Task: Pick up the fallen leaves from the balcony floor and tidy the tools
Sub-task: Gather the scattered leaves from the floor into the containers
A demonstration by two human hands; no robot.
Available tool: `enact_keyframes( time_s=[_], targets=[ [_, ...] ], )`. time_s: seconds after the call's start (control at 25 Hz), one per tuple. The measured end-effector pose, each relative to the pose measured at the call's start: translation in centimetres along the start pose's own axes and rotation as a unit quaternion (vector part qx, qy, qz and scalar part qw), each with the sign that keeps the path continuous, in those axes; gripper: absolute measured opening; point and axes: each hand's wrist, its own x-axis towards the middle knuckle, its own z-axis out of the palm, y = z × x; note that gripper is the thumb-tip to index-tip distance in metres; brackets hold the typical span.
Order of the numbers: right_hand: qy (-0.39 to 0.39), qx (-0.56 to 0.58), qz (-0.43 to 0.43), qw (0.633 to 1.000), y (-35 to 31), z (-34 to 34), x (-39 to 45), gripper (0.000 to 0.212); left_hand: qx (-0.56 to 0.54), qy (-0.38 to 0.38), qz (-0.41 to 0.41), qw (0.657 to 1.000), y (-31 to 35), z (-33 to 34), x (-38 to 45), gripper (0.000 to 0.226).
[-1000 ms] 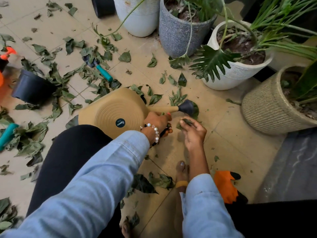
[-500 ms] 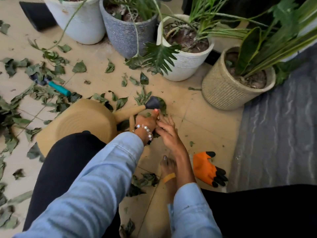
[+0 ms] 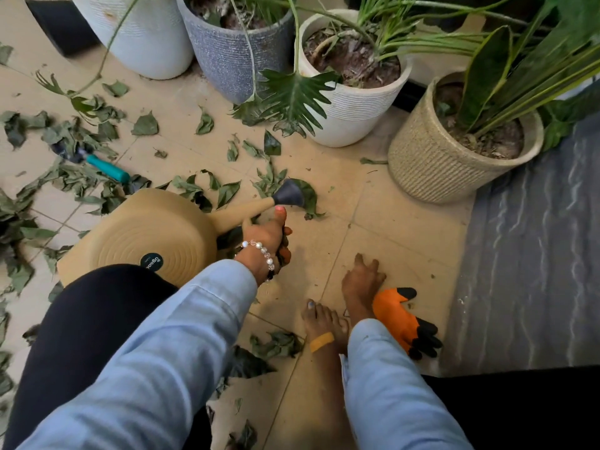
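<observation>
The person crouches on the balcony floor (image 3: 389, 222), midway through the leaf-gathering step by my reckoning. The left hand (image 3: 271, 237) is closed around a small bunch of collected leaves, thumb stretched up toward the spout of the tan watering can (image 3: 156, 235), which lies tipped over just beside that wrist. The right hand (image 3: 362, 280) rests flat on the tile with its fingers (image 3: 367, 263) spread and nothing in its grip, touching the orange glove (image 3: 397, 315) that lies by the bare foot (image 3: 324, 323). Fallen leaves (image 3: 84, 183) are thick over the left part of the floor, with a smaller scatter (image 3: 269, 181) under the can's black rose and a clump (image 3: 276, 344) near the foot. A teal-handled tool (image 3: 107, 168) sits half buried in the leaf pile, well apart from both hands. 4 potted plants line the far edge, the woven pot (image 3: 431, 170) nearest the grey mat (image 3: 535, 254). Much remains, I judge: the next move likely calls for the free hand to reach the nearest loose leaves, and the full hand needs somewhere to empty; I see no bin or bag here. The can, tool and glove are all yet to be tidied.
</observation>
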Motion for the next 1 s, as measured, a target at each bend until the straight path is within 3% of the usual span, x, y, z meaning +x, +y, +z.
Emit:
enact_keyframes(
  time_s=[0.12, 0.28, 0.36, 0.4, 0.48, 0.56, 0.6, 0.68, 0.76, 0.88, 1.0],
  targets=[
    [0.043, -0.037, -0.064, 0.996, -1.4, 0.8, 0.9, 0.053, 0.025, -0.021, -0.035, 0.999, 1.2, -0.2, 0.2, 0.049],
    [0.055, -0.119, -0.226, 0.965, -5.6, -0.1, 3.6, 0.023, 0.028, -0.053, -0.03, 0.998, 3.6, -1.1, 0.2, 0.053],
    [0.057, -0.146, -0.244, 0.957, -6.8, -0.7, 4.7, 0.021, 0.026, -0.055, -0.017, 0.998, 4.7, -1.9, 0.1, 0.053],
    [0.056, -0.104, -0.233, 0.965, -6.9, -1.1, 4.9, 0.021, 0.027, -0.052, -0.011, 0.998, 5.1, -2.3, 0.1, 0.052],
    [0.058, 0.091, -0.17, 0.98, -7.2, -2.1, 5.5, 0.021, 0.035, -0.042, -0.003, 0.999, 5.5, -3.0, 0.1, 0.049],
    [0.105, 0.247, -0.126, 0.955, -9.0, -3.1, 6.1, 0.025, 0.045, -0.034, 0.007, 0.998, 5.6, -3.4, 0.1, 0.046],
    [0.109, 0.272, -0.13, 0.947, -10.3, -3.5, 6.7, 0.033, 0.049, -0.03, 0.012, 0.998, 5.6, -3.5, 0.1, 0.045],
    [0.04, 0.222, -0.193, 0.955, -12.9, -3.2, 7.1, 0.053, 0.053, -0.028, 0.022, 0.998, 5.6, -3.7, -0.1, 0.045],
    [-0.013, 0.112, -0.248, 0.962, -13.8, -1.8, 6.9, 0.047, 0.052, -0.036, 0.026, 0.998, 5.4, -4.2, -0.1, 0.047],
    [0.044, 0.005, -0.246, 0.968, -13.0, -0.6, 6.5, 0.024, 0.05, -0.034, 0.024, 0.998, 5.3, -5.2, 0.1, 0.045],
    [0.07, -0.007, -0.234, 0.97, -12.5, -1.4, 5.9, 0.024, 0.044, -0.016, 0.03, 0.998, 5.3, -5.8, 0.1, 0.043]
  ],
)
